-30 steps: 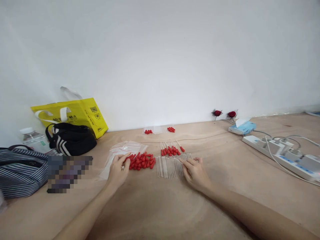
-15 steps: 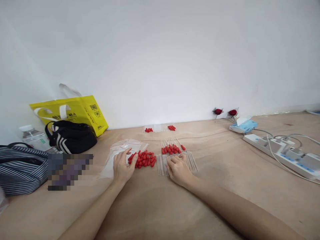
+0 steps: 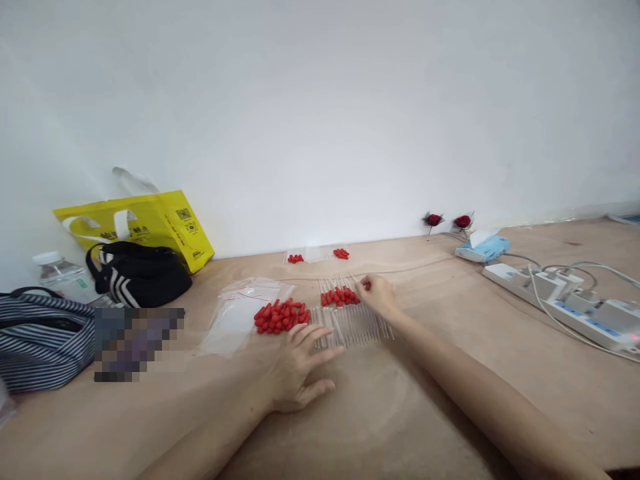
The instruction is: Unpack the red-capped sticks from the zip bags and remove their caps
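Note:
My right hand [image 3: 379, 293] is pinched at the right end of a row of droppers with red rubber bulbs [image 3: 340, 296]; its fingers cover the bulb of the end dropper. Closer to me lies a row of bare glass tubes [image 3: 357, 327], side by side. My left hand [image 3: 303, 370] is open, fingers spread, at the near left end of those tubes, with nothing visible in it. Just beyond it is a heap of loose red rubber bulbs [image 3: 281, 317]. Clear plastic zip bags [image 3: 233, 317] are stacked left of the heap.
Small bags with red-bulbed pieces [image 3: 295, 258] lie near the wall. At left are a yellow bag [image 3: 185, 233], a black pouch [image 3: 155, 273], a striped bag [image 3: 45, 340] and a bottle [image 3: 63, 273]. At right sit a tissue pack [image 3: 483, 249] and a power strip [image 3: 505, 279] with cables.
My right hand has moved from the glass tubes forward to the end of the red-bulbed row. The left hand has come off the bulb heap, toward me and right, with fingers spread.

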Motion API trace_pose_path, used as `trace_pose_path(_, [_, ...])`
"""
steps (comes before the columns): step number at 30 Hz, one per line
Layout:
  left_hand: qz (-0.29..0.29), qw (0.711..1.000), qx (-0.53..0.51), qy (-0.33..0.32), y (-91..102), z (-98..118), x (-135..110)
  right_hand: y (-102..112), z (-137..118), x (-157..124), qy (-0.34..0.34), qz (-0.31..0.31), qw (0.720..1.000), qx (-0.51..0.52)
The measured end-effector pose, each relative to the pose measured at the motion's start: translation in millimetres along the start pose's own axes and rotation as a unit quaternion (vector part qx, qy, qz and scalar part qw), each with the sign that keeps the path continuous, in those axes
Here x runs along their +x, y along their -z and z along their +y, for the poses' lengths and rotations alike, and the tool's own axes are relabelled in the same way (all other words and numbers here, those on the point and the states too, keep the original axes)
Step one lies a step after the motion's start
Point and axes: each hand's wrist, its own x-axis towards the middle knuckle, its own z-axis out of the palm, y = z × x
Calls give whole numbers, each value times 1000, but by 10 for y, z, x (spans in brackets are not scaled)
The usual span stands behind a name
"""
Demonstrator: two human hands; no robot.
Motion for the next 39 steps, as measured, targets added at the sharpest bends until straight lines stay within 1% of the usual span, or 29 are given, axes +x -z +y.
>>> trace_pose_path(2, [-65,997,4,-31,-4,68,66,0,100,230,-48,-3,999,-6])
trace_pose_path(3, [-86,996,6,-34,-8,86,103,-19,144,315,-62,-10,998,-6])
trace_pose_path(5, [-115,993,3,-28,-20,88,174,-85,204,425,-79,-28,996,-6])
trace_pose_path(8, [-150,989,-3,-14,-32,26,234,-199,229,485,-91,-51,994,-6])
trace_pose_path(10, [-163,987,-3,-4,-31,-28,235,-251,222,501,-99,-61,993,-5])
trace_pose_path(13, [-171,985,-1,4,-18,-80,211,-274,209,531,-110,-72,991,-1])
trace_pose_path(18, [-166,986,3,5,-2,-69,219,-242,197,569,-117,-79,990,13])
trace_pose_path(23, [-132,991,3,1,4,-37,253,-179,162,534,-112,-72,989,64])
trace_pose_path(26, [-119,993,8,-3,5,-35,249,-93,150,443,-81,-67,986,128])
trace_pose_path(29, [-96,995,13,-8,-19,-47,222,24,168,253,-40,-59,976,204])
trace_pose_path(32, [-34,999,12,26,-80,-65,194,115,216,-27,-9,-54,961,269])
trace_pose_path(33, [-9,999,9,48,-104,-68,190,129,231,-129,6,-51,952,303])
trace_pose_path(35, [37,994,0,98,-150,-64,195,124,244,-328,36,-59,903,424])
trace_pose_path(37, [70,988,-10,135,-183,-41,213,82,219,-506,41,-89,864,493])
trace_pose_path(39, [90,985,-21,146,-201,0,235,18,160,-653,33,-120,850,512])
